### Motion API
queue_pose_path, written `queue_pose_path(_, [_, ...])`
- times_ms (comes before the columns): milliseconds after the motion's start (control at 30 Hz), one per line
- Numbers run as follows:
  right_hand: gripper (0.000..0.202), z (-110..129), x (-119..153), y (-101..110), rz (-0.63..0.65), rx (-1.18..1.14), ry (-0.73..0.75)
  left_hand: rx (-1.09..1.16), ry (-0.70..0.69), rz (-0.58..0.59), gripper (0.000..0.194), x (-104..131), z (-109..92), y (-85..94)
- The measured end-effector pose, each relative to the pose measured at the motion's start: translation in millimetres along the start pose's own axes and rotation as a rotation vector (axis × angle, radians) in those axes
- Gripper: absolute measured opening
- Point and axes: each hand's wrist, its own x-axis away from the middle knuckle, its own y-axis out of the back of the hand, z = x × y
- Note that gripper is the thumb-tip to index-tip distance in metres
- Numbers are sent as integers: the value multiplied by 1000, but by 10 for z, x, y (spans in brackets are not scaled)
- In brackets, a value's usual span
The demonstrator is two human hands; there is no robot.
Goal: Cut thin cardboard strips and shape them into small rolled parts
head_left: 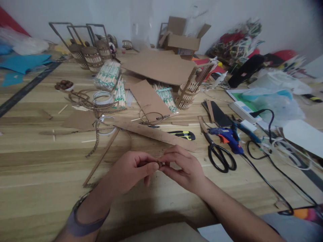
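Observation:
My left hand and my right hand meet close above the near part of the table. Between their fingertips they pinch a small brown piece; the fingers cover most of it, so its exact kind cannot be made out. Just beyond the hands lies a long cardboard strip, with a yellow and black utility knife beside it. A thin brown strip ends near my left wrist. Black-handled scissors and a blue glue gun rest to the right of my right hand.
Small bamboo-slatted buckets with tall handles stand at the back left, another bucket at centre right. Packs of chopsticks, braided cord, tape rolls and a cardboard sheet lie between. Black cables trail along the right.

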Motion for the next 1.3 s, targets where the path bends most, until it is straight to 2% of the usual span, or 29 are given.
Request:
queue_pose_path(200, [11, -15, -1, 30, 59, 76, 67, -89, 41, -53, 31, 31, -61, 30])
queue_pose_path(367, [21, 17, -1, 20, 143, 338, 119, -146, 75, -175, 26, 38, -115, -89])
queue_pose_path(500, [24, 22, 10, 2, 120, 455, 171, -269, 14, -294, 24, 30, -150, -177])
queue_pose_path(700, [26, 20, 8, -2, 68, 475, 168, -266, -40, -313, 23, 18, -112, -204])
queue_pose_path(833, [22, 9, 28, -9, 62, 409, 152, -264, -41, -329, 20, 13, -111, -204])
queue_pose_path(933, [17, 2, 46, -21, 15, 266, 116, -169, -72, -308, 19, -1, -105, -197])
queue_pose_path(1133, [12, 26, 34, -70, -53, -69, -34, 109, -62, -174, 21, -30, -48, -192])
queue_pose_path(1300, [12, 38, 23, -74, -64, -230, -112, 190, -45, -89, 23, -29, -9, -167])
